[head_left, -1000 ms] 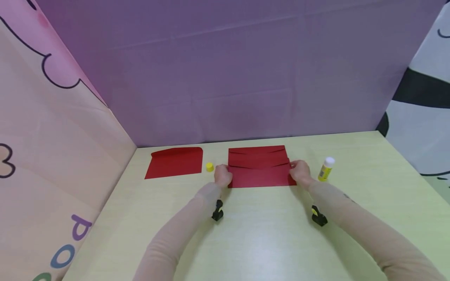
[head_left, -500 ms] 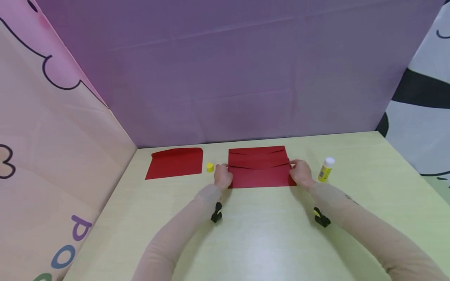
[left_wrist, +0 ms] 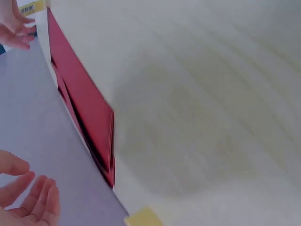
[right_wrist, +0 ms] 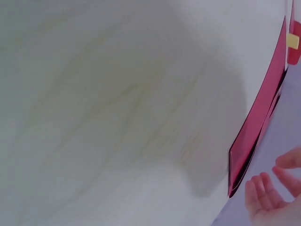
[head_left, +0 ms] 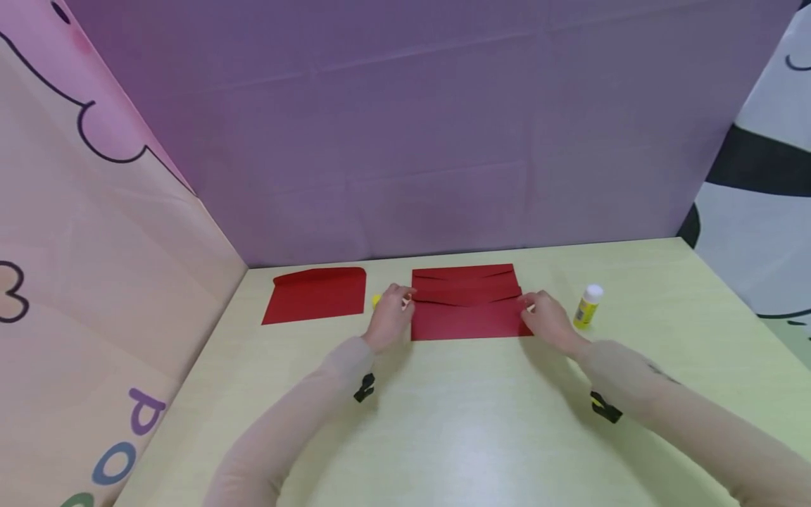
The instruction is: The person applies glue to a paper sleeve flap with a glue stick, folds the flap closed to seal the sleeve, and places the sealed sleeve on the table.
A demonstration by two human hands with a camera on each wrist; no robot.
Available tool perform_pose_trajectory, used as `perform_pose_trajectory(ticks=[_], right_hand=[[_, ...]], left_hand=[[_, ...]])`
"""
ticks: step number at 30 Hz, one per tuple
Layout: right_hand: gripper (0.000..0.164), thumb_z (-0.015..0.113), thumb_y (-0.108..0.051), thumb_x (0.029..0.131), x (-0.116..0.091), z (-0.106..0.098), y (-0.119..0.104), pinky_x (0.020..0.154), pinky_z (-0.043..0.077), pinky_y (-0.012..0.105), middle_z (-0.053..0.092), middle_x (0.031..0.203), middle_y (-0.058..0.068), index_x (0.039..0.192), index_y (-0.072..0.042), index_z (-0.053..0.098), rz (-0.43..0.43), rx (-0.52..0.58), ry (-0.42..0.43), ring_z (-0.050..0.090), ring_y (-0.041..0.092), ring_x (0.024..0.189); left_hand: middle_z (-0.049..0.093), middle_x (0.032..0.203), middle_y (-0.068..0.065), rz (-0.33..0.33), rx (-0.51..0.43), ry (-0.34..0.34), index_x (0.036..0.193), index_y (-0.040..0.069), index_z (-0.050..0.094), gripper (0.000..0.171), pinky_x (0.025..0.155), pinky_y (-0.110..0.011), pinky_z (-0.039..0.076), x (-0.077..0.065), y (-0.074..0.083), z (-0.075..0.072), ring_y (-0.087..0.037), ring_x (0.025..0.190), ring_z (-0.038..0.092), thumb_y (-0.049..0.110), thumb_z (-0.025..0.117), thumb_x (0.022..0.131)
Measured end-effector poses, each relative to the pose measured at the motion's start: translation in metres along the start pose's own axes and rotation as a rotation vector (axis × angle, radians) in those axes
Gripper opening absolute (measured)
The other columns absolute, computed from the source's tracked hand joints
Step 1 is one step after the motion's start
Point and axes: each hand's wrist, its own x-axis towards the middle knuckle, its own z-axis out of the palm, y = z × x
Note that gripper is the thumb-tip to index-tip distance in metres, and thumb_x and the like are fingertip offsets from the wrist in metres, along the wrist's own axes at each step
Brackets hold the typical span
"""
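Two red envelopes lie overlapped on the table, the front envelope (head_left: pixel 469 322) covering the lower part of the back envelope (head_left: pixel 464 282). My left hand (head_left: pixel 389 320) hovers at their left edge, fingers loosely bent; the left wrist view shows this hand (left_wrist: pixel 30 200) apart from the paper with nothing in it. At the right edge is my right hand (head_left: pixel 550 322), its thumb and fingers parted in the right wrist view, clear of the stack (right_wrist: pixel 261 113). A yellow glue stick (head_left: pixel 588 307) with a white end stands right of that hand. Behind my left hand a small yellow cap (head_left: pixel 376 300) is partly hidden.
Another red envelope (head_left: pixel 319 294) with its flap raised lies at the table's back left. A purple cloth wall (head_left: pixel 393 141) rises behind the table (head_left: pixel 456 422), and a printed panel (head_left: pixel 114 282) borders it on the left.
Both hands have let go of the envelopes' side edges and drawn slightly outward, fingers loosening. The envelopes have stayed in place. My left hand now covers part of the yellow cap.
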Motion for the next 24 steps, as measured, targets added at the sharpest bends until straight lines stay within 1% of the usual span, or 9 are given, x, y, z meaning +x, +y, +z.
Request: perform_pose_trajectory(ticks=[3,6,8,10,12,14,17,19,24], right_hand=[[0.026,0.048,0.002,0.083,-0.006,0.000,-0.003,0.065,0.048,0.036,0.052,0.096,0.025,0.106,0.012,0.055,-0.021,0.014,-0.043,0.052,0.032,0.081],[0.026,0.051,0.004,0.081,-0.012,0.002,-0.005,0.061,0.047,0.031,0.052,0.093,0.022,0.105,0.011,0.056,-0.066,0.017,-0.066,0.051,0.027,0.075],[0.024,0.053,0.004,0.080,-0.016,0.003,-0.006,0.059,0.044,0.027,0.053,0.090,0.018,0.103,0.009,0.058,-0.104,0.007,-0.075,0.049,0.022,0.071],[0.022,0.055,0.005,0.079,-0.020,0.004,-0.007,0.058,0.044,0.026,0.053,0.086,0.014,0.101,0.008,0.059,-0.144,-0.004,-0.078,0.047,0.019,0.069],[0.021,0.057,0.005,0.079,-0.024,0.005,-0.008,0.060,0.046,0.027,0.054,0.085,0.011,0.100,0.008,0.060,-0.179,-0.009,-0.091,0.048,0.019,0.071],[0.021,0.057,0.005,0.079,-0.028,0.006,-0.008,0.064,0.048,0.029,0.055,0.086,0.009,0.100,0.006,0.060,-0.197,-0.009,-0.111,0.051,0.019,0.074],[0.020,0.058,0.005,0.079,-0.033,0.007,-0.010,0.067,0.050,0.032,0.055,0.085,0.008,0.098,0.006,0.060,-0.229,-0.012,-0.133,0.054,0.022,0.078],[0.018,0.058,0.005,0.079,-0.037,0.008,-0.010,0.067,0.050,0.031,0.056,0.085,0.008,0.097,0.006,0.061,-0.255,-0.019,-0.137,0.055,0.022,0.078],[0.016,0.059,0.005,0.077,-0.045,0.009,-0.012,0.064,0.050,0.028,0.055,0.082,0.007,0.093,0.005,0.062,-0.328,-0.057,-0.136,0.056,0.021,0.075]], left_hand=[[0.052,0.096,-0.010,0.012,0.010,0.033,0.112,0.001,0.057,0.027,0.069,-0.025,0.049,-0.001,-0.007,-0.011,-0.020,0.088,0.052,0.005,0.053,0.087],[0.053,0.094,-0.009,0.017,0.040,0.084,0.108,0.001,0.059,0.024,0.071,-0.027,0.049,0.000,-0.017,-0.022,-0.021,0.086,0.053,0.005,0.054,0.086],[0.054,0.093,-0.011,0.021,0.062,0.115,0.106,0.001,0.060,0.022,0.071,-0.030,0.049,0.000,-0.025,-0.029,-0.022,0.085,0.054,0.003,0.054,0.085],[0.054,0.092,-0.011,0.009,0.085,0.131,0.106,0.000,0.060,0.022,0.072,-0.031,0.049,0.000,-0.033,-0.036,-0.023,0.084,0.053,0.003,0.055,0.085],[0.054,0.093,-0.013,-0.002,0.112,0.141,0.106,-0.002,0.059,0.023,0.074,-0.032,0.049,0.000,-0.042,-0.042,-0.024,0.084,0.052,0.002,0.055,0.084],[0.054,0.095,-0.013,-0.029,0.147,0.138,0.107,-0.003,0.059,0.024,0.076,-0.033,0.049,0.000,-0.050,-0.047,-0.024,0.086,0.051,0.003,0.056,0.084],[0.054,0.101,-0.015,-0.067,0.187,0.113,0.111,-0.003,0.057,0.028,0.081,-0.035,0.048,-0.001,-0.064,-0.055,-0.026,0.091,0.051,0.005,0.056,0.084],[0.053,0.105,-0.016,-0.092,0.204,0.087,0.113,-0.004,0.055,0.030,0.082,-0.038,0.047,-0.002,-0.073,-0.059,-0.028,0.095,0.050,0.007,0.056,0.085],[0.050,0.114,-0.021,-0.130,0.242,0.049,0.116,-0.005,0.052,0.034,0.086,-0.043,0.044,-0.005,-0.098,-0.068,-0.033,0.103,0.049,0.010,0.055,0.085]])
